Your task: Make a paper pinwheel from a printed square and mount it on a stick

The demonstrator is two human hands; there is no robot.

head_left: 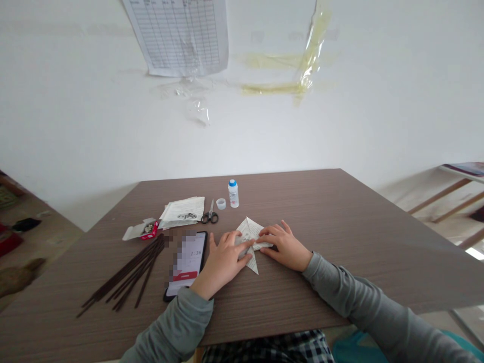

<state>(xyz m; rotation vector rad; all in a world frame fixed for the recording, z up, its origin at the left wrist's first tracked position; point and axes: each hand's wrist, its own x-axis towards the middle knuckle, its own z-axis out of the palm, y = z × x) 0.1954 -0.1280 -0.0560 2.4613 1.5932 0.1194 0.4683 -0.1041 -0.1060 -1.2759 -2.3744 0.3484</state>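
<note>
Head view: lower-centre paper [250, 227], long axis roughly up-down, under left hand [224, 258], fingers spread; right hand [286, 246] equally near, touching right flap, can't tell if pinching.

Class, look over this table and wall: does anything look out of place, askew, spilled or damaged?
The yellowed tape on the wall, right of the printed sheet, looks odd: it is wrinkled and holds no sheet. On the table, I see no spill; the dark sticks lie loosely fanned.
</note>
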